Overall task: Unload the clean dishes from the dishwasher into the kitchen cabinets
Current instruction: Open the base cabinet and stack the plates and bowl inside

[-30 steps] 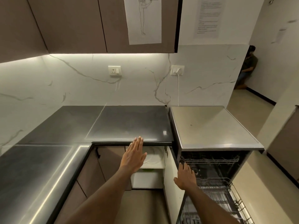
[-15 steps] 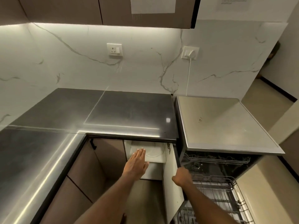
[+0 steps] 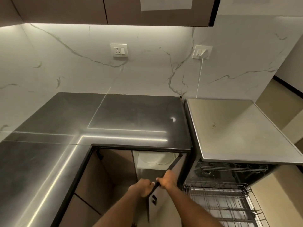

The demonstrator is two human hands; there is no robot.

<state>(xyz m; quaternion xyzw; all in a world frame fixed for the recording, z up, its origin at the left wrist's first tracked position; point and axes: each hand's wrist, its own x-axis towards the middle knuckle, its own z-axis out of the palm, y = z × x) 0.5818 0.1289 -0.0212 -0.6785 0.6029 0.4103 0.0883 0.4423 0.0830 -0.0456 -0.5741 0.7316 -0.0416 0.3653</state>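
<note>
Under the counter, a lower cabinet door point(image 3: 164, 208) stands partly open beside the dishwasher. My right hand point(image 3: 167, 180) grips the door's dark top edge. My left hand point(image 3: 141, 187) is curled on the same edge just to the left, thumb on top. Inside the cabinet, white plates point(image 3: 153, 159) lie on a white shelf. The dishwasher point(image 3: 193, 167) is open at the right, its lower wire rack point(image 3: 219, 202) pulled out and its upper rack point(image 3: 229, 167) still inside. I cannot make out any dishes in the racks.
A dark L-shaped countertop point(image 3: 131, 115) runs along the marble wall. The dishwasher's steel top point(image 3: 232, 128) lies at the right. Brown upper cabinets point(image 3: 147, 12) hang overhead. A plug and cable point(image 3: 202, 54) hang on the wall, and brown lower cabinet fronts point(image 3: 91, 185) stand at the left.
My left hand drew back from the plate shelf to the door's top edge. The door has swung leftward, partly covering the cabinet opening. My right hand stays on the edge.
</note>
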